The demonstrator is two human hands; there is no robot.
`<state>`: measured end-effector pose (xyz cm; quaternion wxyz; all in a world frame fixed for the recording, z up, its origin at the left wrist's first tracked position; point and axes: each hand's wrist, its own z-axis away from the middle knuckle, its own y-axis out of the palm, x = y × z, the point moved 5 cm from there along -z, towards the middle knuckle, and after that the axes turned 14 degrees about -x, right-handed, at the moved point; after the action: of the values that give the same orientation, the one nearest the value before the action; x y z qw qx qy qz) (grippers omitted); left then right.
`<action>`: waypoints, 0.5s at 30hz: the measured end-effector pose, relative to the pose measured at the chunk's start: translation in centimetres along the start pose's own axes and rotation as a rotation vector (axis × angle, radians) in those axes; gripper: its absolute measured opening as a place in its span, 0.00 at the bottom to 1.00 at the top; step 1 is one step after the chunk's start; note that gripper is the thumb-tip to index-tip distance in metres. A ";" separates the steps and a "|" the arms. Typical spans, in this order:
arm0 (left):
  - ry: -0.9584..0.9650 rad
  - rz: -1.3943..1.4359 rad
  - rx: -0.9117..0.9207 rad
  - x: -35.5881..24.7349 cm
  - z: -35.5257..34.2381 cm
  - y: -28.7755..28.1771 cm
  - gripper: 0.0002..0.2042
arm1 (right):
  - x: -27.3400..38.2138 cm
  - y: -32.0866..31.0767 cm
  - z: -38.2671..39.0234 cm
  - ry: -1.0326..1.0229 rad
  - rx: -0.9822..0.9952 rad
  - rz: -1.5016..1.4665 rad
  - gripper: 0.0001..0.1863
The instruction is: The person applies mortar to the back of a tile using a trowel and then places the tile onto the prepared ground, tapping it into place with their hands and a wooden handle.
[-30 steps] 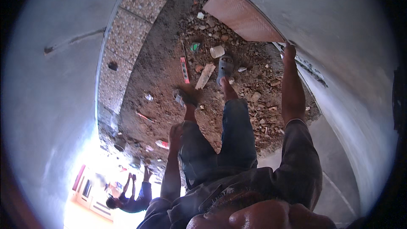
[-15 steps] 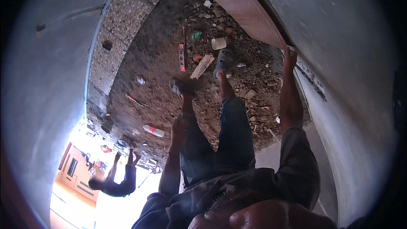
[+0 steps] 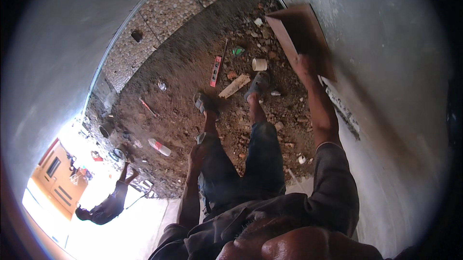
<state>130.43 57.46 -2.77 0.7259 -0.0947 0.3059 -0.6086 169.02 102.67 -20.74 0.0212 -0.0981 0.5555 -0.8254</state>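
Note:
My right hand [image 3: 305, 67] is closed on the near upper edge of a reddish-brown tile [image 3: 283, 42], its arm stretched out toward the wall. That tile is tipped away from a second brown panel, probably another tile [image 3: 316, 31], which leans against the right wall. A dark gap shows between them. My left hand [image 3: 196, 156] lies at my left thigh near the knee, fingers curled. A small pale thing [image 3: 200, 138] shows at its fingertips; I cannot make out what it is.
Rubble and soil [image 3: 183, 86] cover the ground. On it lie a red spirit level [image 3: 215, 71], a white cup [image 3: 259, 64], a wood offcut [image 3: 234, 86] and a plastic bottle [image 3: 159, 147]. Pebble-faced tiles [image 3: 164, 14] border the left wall. Another person [image 3: 108, 204] bends near the bright opening.
My right hand has moved up and left along the tile's edge. The tile has swung away from the panel behind, opening a gap. My left hand stays by the thigh.

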 end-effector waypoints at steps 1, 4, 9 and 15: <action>-0.105 0.123 -0.009 0.5 1.2 -1.2 0.15 | 0.6 -0.3 0.9 -0.037 0.007 0.067 0.17; -0.085 0.271 -0.176 1.3 3.7 -6.7 0.15 | 2.3 -1.5 5.7 -0.113 -0.005 -0.031 0.15; -0.178 0.433 -0.306 4.3 3.9 -13.8 0.16 | 5.9 -8.6 16.5 -0.145 0.027 -0.001 0.21; -0.171 0.704 -0.154 2.4 -2.1 -18.2 0.11 | 22.2 -24.6 28.2 -0.388 0.007 0.198 0.18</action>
<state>114.39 51.33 4.07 0.9047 -0.0885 0.3026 -0.2866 154.29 83.12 15.27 0.2090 -0.2002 0.5452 -0.7868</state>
